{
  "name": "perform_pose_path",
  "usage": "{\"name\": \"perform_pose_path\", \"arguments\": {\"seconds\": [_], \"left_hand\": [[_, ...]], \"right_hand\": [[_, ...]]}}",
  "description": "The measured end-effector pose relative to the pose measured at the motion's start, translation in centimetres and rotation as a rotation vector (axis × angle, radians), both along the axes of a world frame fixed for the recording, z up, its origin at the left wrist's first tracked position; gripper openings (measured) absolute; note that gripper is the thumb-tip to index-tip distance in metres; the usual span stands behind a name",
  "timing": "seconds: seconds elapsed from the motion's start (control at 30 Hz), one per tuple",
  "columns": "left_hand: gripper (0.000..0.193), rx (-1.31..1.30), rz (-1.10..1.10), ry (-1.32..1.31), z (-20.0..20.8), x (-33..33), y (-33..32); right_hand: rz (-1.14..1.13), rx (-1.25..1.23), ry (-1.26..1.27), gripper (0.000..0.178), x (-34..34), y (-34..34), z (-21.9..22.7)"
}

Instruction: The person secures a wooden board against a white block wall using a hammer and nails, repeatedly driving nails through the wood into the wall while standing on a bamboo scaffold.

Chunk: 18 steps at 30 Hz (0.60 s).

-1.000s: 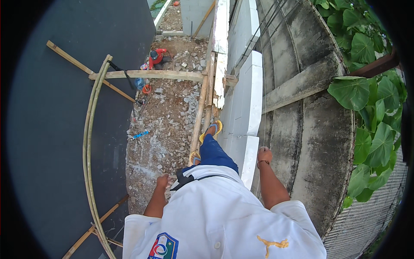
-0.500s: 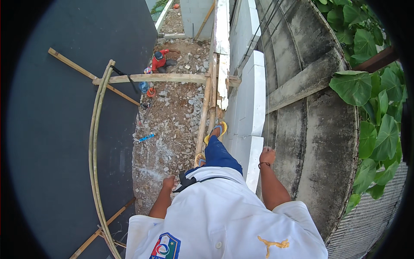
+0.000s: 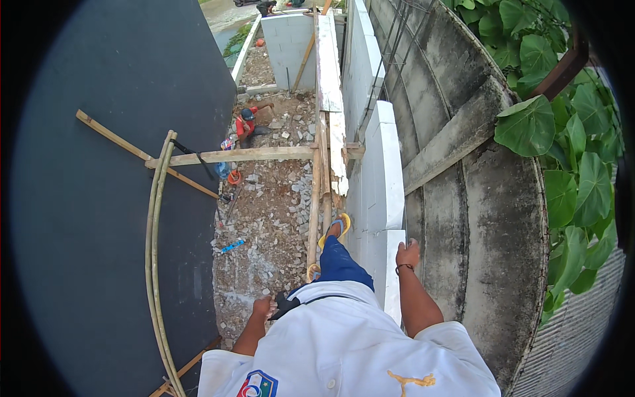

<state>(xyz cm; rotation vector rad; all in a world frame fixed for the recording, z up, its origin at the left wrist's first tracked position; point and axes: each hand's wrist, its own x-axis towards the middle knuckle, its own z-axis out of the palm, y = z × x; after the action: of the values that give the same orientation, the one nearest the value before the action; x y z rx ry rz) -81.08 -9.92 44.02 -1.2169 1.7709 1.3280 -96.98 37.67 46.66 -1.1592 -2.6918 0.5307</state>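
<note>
We stand on a pole [image 3: 316, 218] high over rubble. Our right hand [image 3: 408, 253] rests open on the block wall [image 3: 383, 198] for balance; our left hand [image 3: 262, 308] hangs loose, holding nothing.

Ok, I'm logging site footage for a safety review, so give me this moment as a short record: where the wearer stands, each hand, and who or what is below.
Footing: sandalled foot on a narrow wooden plank, high above the ground
Right hand: resting on top of the white block wall, wristband on
Left hand: at the hip beside a black pouch, holding nothing visible
Below: rubble-strewn ground; a person in a red shirt crouching
Left side: dark sheet with bamboo poles
Right side: grey concrete wall, green leaves
</note>
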Motion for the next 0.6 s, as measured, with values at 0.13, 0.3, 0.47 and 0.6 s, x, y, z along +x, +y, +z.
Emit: {"name": "perform_pose_path", "arguments": {"seconds": [0.13,0.3,0.47,0.6], "left_hand": [[0.020,0.002,0.005,0.020,-0.7,-0.4,-0.3],[0.020,0.006,-0.006,0.034,-1.5,-0.5,0.4],[0.019,-0.002,-0.010,0.048,-2.2,0.3,1.0],[0.019,-0.010,-0.048,0.060,-3.2,1.0,1.4]], "right_hand": [[-0.078,-0.219,-0.153,0.039,-0.5,0.5,0.4],[-0.058,0.091,0.159,0.023,-0.2,0.5,-0.3],[-0.036,-0.106,-0.411,0.030,-0.6,0.2,2.4],[-0.012,-0.063,-0.200,0.029,-0.2,0.7,3.3]]}}
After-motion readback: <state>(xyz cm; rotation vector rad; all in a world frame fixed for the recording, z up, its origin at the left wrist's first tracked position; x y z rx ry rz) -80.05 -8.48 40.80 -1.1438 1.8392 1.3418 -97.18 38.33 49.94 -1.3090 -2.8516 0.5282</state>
